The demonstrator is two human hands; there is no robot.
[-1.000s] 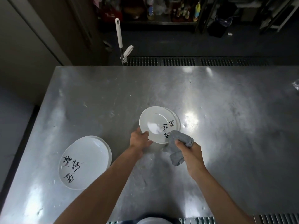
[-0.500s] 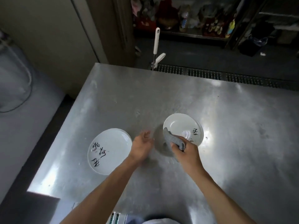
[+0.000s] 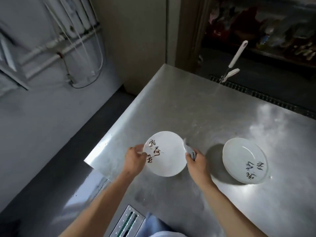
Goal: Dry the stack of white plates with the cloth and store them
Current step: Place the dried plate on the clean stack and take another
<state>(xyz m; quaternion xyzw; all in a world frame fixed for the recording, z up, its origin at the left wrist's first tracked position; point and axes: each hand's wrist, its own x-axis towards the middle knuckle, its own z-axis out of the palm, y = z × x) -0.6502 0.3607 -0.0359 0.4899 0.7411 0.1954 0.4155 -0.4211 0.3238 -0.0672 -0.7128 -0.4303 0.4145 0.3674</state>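
A white plate with dark calligraphy (image 3: 168,155) sits near the left front corner of the steel table (image 3: 196,108). My left hand (image 3: 135,159) grips its left rim, thumb over the edge. My right hand (image 3: 196,159) is at its right rim and holds the grey cloth (image 3: 189,149) bunched against that edge. A second white plate with calligraphy (image 3: 242,158) lies flat on the table to the right, apart from both hands; whether more plates lie under it I cannot tell.
The table's left edge and corner (image 3: 89,162) are close to the left plate. A white-handled tool (image 3: 235,57) stands at the table's far edge beside a floor drain grate (image 3: 256,94). Pipes and cables run along the wall at left.
Both hands left the right plate and moved to the left plate. My left hand took hold of its rim; my right hand brought the cloth to its other side. The view swung left.
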